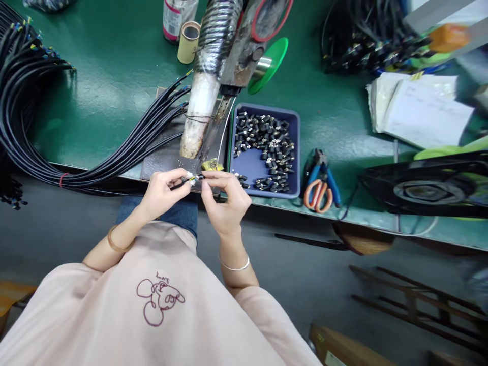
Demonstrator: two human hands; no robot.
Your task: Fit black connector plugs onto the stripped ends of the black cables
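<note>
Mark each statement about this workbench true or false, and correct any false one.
1. The left hand and right hand both pinch the end of a black cable. True.
2. The tray of small black parts is red. False: it is blue.
3. Cutters lie right of the tray. True.
4. The cable bundle lies at the right end of the benchtop. False: it lies at the left.
5. The benchtop is green. True.
</note>
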